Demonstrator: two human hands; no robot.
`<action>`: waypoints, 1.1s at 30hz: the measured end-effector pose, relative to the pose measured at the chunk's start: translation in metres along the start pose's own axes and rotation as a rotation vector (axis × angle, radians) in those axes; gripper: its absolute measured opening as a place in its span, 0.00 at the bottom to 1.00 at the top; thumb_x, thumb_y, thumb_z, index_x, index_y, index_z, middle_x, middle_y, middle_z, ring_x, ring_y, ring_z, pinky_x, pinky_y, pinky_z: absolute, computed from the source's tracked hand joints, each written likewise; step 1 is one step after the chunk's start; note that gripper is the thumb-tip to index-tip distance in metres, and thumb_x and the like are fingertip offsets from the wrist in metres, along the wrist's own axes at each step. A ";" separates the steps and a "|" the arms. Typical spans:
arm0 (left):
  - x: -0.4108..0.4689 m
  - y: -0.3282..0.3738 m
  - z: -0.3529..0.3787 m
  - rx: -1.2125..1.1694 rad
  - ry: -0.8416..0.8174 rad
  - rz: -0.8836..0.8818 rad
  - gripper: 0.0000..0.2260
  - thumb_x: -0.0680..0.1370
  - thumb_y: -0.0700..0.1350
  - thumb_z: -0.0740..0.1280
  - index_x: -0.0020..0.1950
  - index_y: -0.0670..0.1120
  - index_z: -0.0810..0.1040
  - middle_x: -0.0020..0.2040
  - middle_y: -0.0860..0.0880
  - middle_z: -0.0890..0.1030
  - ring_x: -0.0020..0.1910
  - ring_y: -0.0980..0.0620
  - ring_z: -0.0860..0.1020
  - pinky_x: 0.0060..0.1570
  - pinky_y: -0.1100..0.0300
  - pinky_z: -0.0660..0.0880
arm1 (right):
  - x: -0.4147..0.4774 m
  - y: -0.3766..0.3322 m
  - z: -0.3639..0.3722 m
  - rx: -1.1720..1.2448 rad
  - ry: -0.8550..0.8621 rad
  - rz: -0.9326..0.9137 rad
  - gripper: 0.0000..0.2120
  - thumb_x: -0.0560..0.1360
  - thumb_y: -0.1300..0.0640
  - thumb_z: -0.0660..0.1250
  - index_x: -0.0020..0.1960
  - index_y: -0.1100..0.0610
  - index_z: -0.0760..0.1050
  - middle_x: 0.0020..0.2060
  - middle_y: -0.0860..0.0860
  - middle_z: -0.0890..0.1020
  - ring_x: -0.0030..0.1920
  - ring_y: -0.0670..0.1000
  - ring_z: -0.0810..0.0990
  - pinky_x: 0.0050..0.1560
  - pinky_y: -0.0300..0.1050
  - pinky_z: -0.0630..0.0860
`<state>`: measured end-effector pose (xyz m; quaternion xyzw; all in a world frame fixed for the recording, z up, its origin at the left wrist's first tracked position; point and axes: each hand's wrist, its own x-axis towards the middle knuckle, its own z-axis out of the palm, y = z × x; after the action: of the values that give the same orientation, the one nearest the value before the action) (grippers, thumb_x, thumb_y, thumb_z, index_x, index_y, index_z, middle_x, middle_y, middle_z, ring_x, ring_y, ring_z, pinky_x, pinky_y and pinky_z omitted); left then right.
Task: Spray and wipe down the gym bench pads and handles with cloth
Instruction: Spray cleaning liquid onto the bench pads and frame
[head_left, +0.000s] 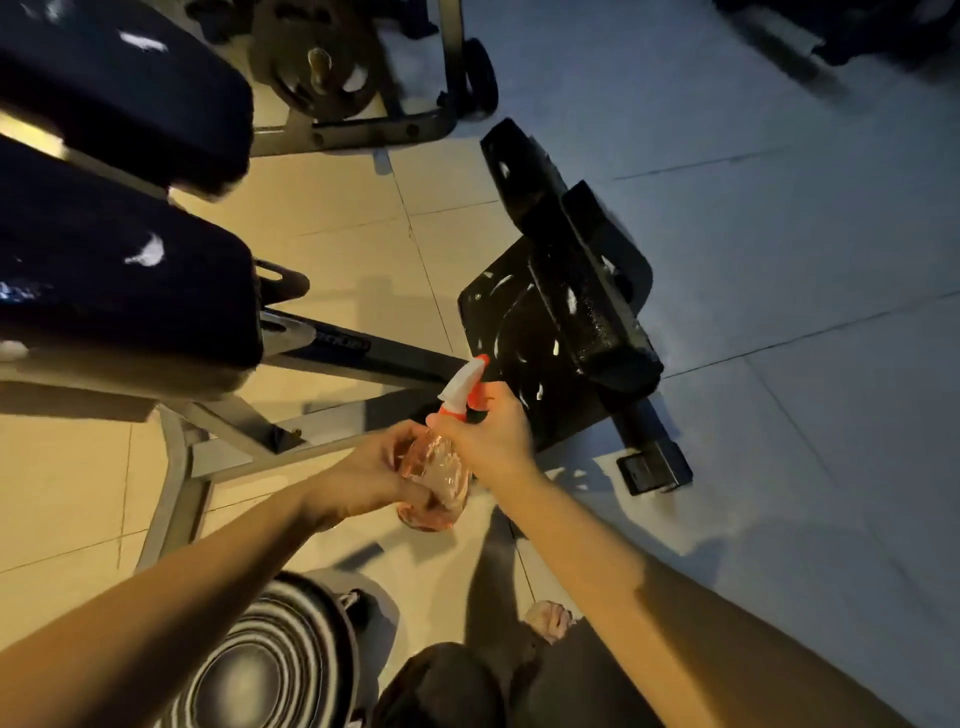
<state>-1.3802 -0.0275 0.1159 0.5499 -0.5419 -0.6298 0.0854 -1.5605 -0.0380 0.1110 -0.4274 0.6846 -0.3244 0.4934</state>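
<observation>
- Head view: left hand wraps curled fingers round the clear pinkish body of the spray bottle and grips it.
- Right hand has its fingers curled tight round the bottle neck, just under the white and orange spray head; we cannot tell if a finger is on the trigger.
- Bottle is held in the air off the bench, past the front edge of the seat pad, nozzle tilted up and away from us.
- Back pad sits behind the seat pad at the left edge; both are dark with white blotches.
- Black foot plate lies just beyond the nozzle, streaked white.
- Grey bench frame runs under the hands on the tiled floor.
- A pale crumpled cloth, blurry, lies on our knee.
- Weight plate sits at the bottom edge.
</observation>
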 end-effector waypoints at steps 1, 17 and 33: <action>-0.016 0.019 0.003 -0.013 0.013 -0.010 0.30 0.67 0.37 0.81 0.64 0.54 0.74 0.56 0.52 0.83 0.56 0.57 0.82 0.59 0.58 0.78 | -0.014 -0.018 -0.012 -0.008 0.002 0.004 0.26 0.69 0.48 0.80 0.62 0.49 0.73 0.51 0.42 0.79 0.52 0.45 0.79 0.49 0.43 0.76; -0.103 0.377 0.068 0.076 -0.035 0.107 0.37 0.68 0.45 0.82 0.71 0.57 0.67 0.65 0.53 0.75 0.63 0.51 0.76 0.63 0.51 0.77 | -0.085 -0.256 -0.310 -0.043 0.008 -0.192 0.24 0.72 0.46 0.78 0.63 0.49 0.73 0.51 0.43 0.80 0.55 0.51 0.82 0.55 0.53 0.84; 0.050 0.632 0.198 0.002 0.220 0.218 0.39 0.68 0.47 0.82 0.72 0.54 0.63 0.65 0.54 0.74 0.65 0.50 0.75 0.61 0.54 0.73 | 0.080 -0.364 -0.592 -0.201 -0.346 -0.375 0.25 0.71 0.53 0.80 0.63 0.48 0.72 0.57 0.43 0.79 0.55 0.49 0.81 0.57 0.47 0.80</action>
<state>-1.8630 -0.1977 0.5386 0.5534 -0.5864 -0.5523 0.2116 -2.0403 -0.2516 0.5733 -0.6426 0.5277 -0.2628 0.4894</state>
